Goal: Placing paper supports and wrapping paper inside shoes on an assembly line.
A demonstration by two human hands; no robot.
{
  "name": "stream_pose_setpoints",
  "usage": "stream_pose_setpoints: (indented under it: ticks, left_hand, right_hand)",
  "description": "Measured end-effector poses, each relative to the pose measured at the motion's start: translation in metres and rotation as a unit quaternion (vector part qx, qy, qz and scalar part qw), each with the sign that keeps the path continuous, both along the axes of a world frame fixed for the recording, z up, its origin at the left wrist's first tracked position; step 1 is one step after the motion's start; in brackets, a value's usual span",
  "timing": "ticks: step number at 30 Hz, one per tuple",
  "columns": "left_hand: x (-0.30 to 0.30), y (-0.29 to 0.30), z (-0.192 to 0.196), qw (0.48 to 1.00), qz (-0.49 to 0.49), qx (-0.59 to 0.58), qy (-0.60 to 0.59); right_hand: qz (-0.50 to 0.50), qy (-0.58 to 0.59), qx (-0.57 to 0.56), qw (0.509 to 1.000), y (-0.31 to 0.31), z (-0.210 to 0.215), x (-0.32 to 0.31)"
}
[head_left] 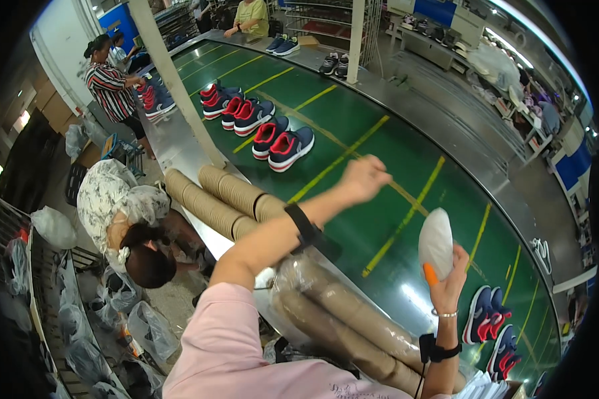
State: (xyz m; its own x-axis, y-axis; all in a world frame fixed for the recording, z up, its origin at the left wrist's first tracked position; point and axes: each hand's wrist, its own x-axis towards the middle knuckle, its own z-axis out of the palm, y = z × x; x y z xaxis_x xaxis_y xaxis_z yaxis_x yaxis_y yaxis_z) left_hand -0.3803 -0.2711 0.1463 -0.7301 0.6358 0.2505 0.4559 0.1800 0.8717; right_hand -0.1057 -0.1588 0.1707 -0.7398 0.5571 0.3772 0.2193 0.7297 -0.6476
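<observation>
My left hand [366, 178] is over the green belt, its fingers curled closed and slightly smeared; nothing shows in them. In my right hand [450, 274], with an orange cover on the thumb, a white shoe-shaped insert [436, 241] is held upright. Several navy sneakers with red linings [291, 147] stand beyond my left hand on the belt. Other sneakers of that kind [484, 316] lie to the right of my right wrist. Below my left forearm run long stacks of nested brown moulded inserts [209, 207], and nearer me similar stacks wrapped in clear plastic [339, 309].
The green belt [406, 193] has yellow lines and a metal border [446, 126]. A person [130, 219] bends down at my left; another in stripes [106, 83] stands farther off by sneakers. A white post [176, 86] rises at the belt's left edge. Plastic bags [153, 329] fill the lower left.
</observation>
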Motion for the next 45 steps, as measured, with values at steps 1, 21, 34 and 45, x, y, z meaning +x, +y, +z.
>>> stream_pose_setpoints:
  ticks: [1, 21, 34, 45]
  left_hand:
    - [-0.05, -0.02, -0.015, 0.994, 0.062, -0.079, 0.039]
    - [-0.135, 0.037, -0.166, 0.862, 0.087, -0.492, 0.08]
    - [0.194, 0.196, -0.163, 0.944, -0.169, -0.258, 0.114]
    - [0.184, 0.2, -0.169, 0.879, -0.317, -0.21, 0.286]
  right_hand:
    - [0.001, 0.006, -0.07, 0.998, -0.001, -0.013, -0.009]
    - [-0.068, -0.185, 0.051, 0.979, 0.05, -0.114, 0.037]
    - [-0.132, -0.161, -0.072, 0.975, 0.13, -0.119, 0.138]
    - [-0.08, -0.219, -0.053, 0.971, 0.13, -0.153, 0.089]
